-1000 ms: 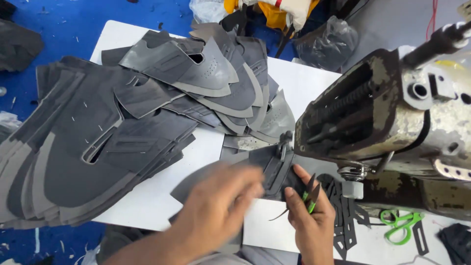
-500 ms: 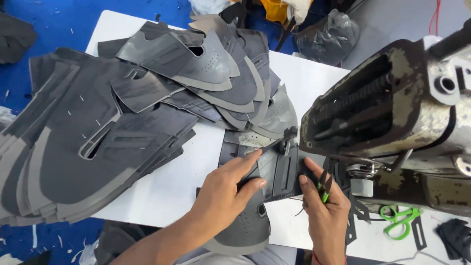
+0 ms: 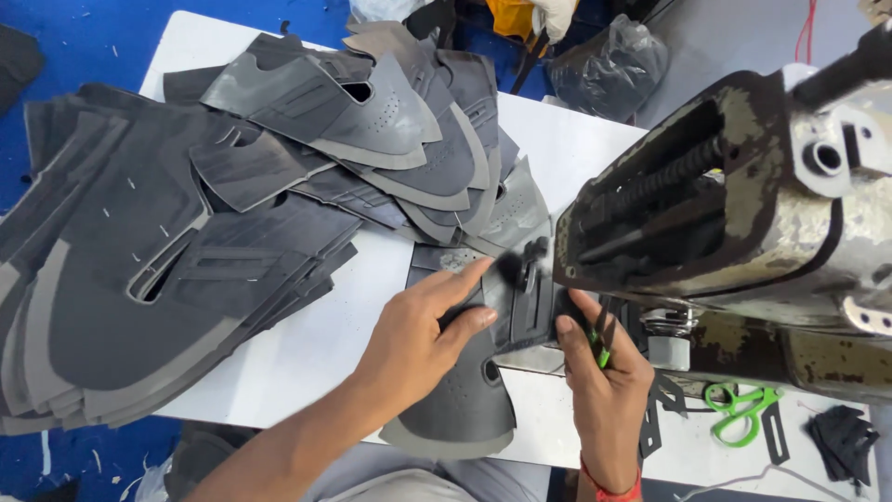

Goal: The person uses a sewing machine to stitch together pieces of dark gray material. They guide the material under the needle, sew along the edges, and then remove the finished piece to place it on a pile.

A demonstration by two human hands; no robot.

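A dark grey shoe upper piece (image 3: 465, 409) with a light grey edge lies on the white table (image 3: 307, 344), its far end under the head of a worn sewing machine (image 3: 743, 214). My left hand (image 3: 418, 335) presses down on the piece, fingers stretched toward the machine's foot. My right hand (image 3: 604, 372) holds the piece's right edge with its fingertips beside the foot. Small green-handled snips (image 3: 602, 351) are tucked in that hand's fingers. The needle area is hidden by the machine head.
A large stack of grey upper pieces (image 3: 139, 279) fills the table's left. Another fanned pile (image 3: 400, 121) lies at the back. Green scissors (image 3: 739, 409) and black offcuts (image 3: 841, 437) sit under the machine at right. A black plastic bag (image 3: 609, 65) lies behind.
Both hands have slid the upper piece away from me and up to the machine's foot. My left hand's fingers have stretched forward over it.
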